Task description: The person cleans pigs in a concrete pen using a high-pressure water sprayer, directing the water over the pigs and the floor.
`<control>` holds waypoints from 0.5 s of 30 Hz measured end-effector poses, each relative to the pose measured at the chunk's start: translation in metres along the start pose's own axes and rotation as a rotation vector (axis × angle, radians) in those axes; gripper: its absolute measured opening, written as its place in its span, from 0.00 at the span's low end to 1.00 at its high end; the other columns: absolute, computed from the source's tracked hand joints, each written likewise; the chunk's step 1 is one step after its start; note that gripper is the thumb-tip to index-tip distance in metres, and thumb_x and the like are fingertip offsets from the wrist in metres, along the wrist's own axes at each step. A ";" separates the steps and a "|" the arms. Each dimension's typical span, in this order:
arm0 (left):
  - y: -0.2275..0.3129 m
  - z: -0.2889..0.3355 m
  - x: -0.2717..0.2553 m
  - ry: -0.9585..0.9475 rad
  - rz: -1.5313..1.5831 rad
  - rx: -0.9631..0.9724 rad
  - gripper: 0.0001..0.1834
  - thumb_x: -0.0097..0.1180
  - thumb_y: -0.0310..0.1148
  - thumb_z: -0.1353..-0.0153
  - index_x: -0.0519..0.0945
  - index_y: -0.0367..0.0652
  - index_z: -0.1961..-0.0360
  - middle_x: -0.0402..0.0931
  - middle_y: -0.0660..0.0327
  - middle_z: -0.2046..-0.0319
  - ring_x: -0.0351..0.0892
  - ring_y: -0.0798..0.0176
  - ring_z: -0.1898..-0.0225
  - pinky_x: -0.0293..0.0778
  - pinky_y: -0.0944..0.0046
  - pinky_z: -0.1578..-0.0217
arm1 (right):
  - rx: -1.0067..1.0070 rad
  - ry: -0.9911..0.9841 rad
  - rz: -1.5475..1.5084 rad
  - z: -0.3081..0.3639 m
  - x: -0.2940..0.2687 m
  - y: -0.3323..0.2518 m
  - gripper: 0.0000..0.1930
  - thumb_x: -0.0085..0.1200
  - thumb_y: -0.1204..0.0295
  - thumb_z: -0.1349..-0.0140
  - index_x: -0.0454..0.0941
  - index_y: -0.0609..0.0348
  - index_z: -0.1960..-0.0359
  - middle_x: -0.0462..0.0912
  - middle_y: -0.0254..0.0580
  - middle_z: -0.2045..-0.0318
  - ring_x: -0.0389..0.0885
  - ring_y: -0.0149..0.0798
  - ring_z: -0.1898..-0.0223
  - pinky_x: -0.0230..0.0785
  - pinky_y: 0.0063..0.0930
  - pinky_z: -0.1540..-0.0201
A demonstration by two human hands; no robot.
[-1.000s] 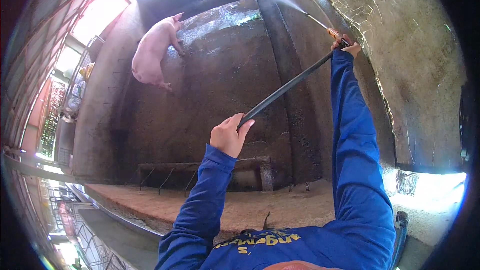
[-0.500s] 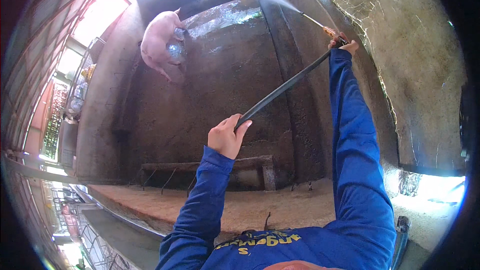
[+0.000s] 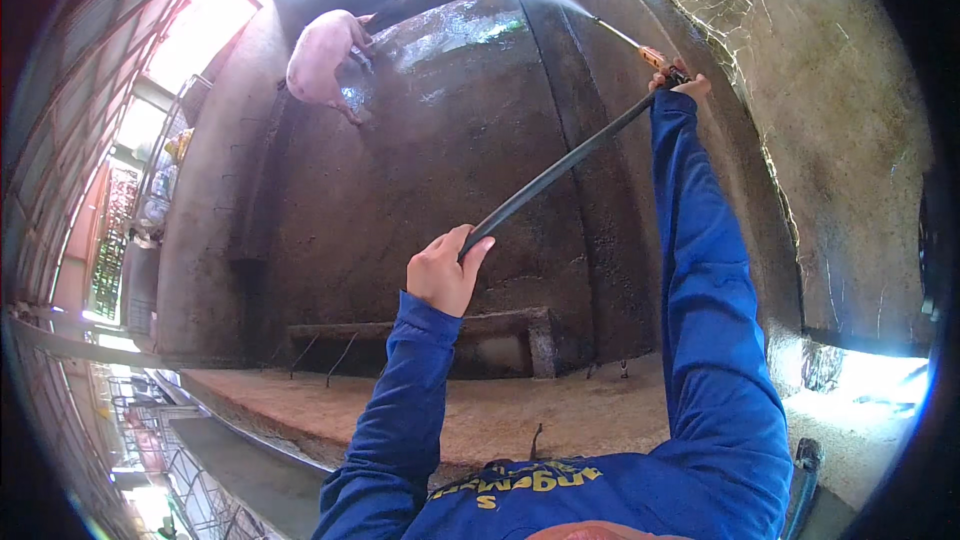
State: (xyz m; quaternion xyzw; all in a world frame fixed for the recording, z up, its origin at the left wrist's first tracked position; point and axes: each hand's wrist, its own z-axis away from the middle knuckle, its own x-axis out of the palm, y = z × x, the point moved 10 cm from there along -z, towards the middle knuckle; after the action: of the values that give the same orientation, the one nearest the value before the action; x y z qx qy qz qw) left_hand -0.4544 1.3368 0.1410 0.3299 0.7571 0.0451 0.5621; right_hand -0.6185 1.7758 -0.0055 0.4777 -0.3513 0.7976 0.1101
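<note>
While the right hand (image 3: 678, 83) is gripping the spray wand (image 3: 628, 40) far right, the left hand (image 3: 447, 273) is closing around the black hose (image 3: 560, 171) nearer. Water is jetting toward the far wall near the pink pig (image 3: 322, 57).

Farm pigsty: pale pink pig (image 3: 325, 60) in far corner of wet, rough grey concrete pen floor (image 3: 450, 170); barred metal gates (image 3: 120, 260) left of pig.

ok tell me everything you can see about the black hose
The black hose looks like smooth rubber, thin and stretched nearly straight. It slants up from the left hand, which grips its lower end, to the right hand, which holds the orange-handled spray wand it feeds. Water jets from the wand's tip.
</note>
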 end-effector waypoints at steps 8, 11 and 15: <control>-0.004 -0.002 0.002 0.012 -0.005 0.009 0.13 0.54 0.41 0.48 0.76 0.42 0.68 0.75 0.55 0.77 0.76 0.56 0.76 0.70 0.62 0.76 | 0.033 0.016 -0.027 -0.004 -0.002 0.011 0.24 0.24 0.52 0.49 0.69 0.56 0.70 0.66 0.43 0.86 0.61 0.36 0.88 0.52 0.30 0.85; -0.006 -0.003 0.003 0.022 -0.019 0.010 0.13 0.54 0.41 0.49 0.76 0.42 0.69 0.75 0.55 0.77 0.76 0.56 0.77 0.69 0.62 0.76 | 0.042 0.020 -0.021 -0.004 0.000 0.013 0.24 0.23 0.51 0.48 0.69 0.56 0.71 0.66 0.43 0.86 0.61 0.36 0.88 0.52 0.30 0.85; -0.009 -0.006 0.002 0.022 -0.022 0.008 0.14 0.54 0.41 0.49 0.76 0.41 0.69 0.75 0.55 0.77 0.75 0.56 0.77 0.69 0.62 0.76 | 0.013 -0.020 -0.004 -0.005 0.007 0.017 0.26 0.21 0.51 0.47 0.69 0.56 0.71 0.67 0.44 0.86 0.62 0.37 0.88 0.53 0.30 0.85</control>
State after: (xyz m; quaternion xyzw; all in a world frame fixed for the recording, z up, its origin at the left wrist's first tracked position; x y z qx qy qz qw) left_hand -0.4646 1.3330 0.1373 0.3231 0.7669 0.0396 0.5531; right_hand -0.6345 1.7661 -0.0085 0.4871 -0.3462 0.7949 0.1054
